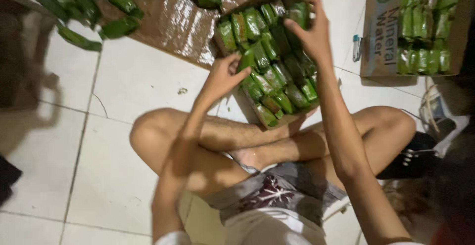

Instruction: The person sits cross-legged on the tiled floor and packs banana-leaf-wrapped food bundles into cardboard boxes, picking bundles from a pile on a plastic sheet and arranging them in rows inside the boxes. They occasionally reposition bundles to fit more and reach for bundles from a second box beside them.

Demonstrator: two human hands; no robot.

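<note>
I sit cross-legged on a white tiled floor with an open cardboard box (226, 15) in front of my feet. Rows of green wrapped packets (269, 79) fill it. My left hand (221, 77) rests at the box's near left side, its fingers touching a green packet (247, 59) there. My right hand (311, 30) is over the far right corner, fingers closed around a dark green packet (300, 15) at the top of the rows.
Loose green packets (118, 27) lie at the upper left, partly on a brown sheet (178, 22). A second cardboard box (381, 52) with green packets stands at the upper right. A small blue-capped object (356, 47) lies beside it. Dark items sit at right.
</note>
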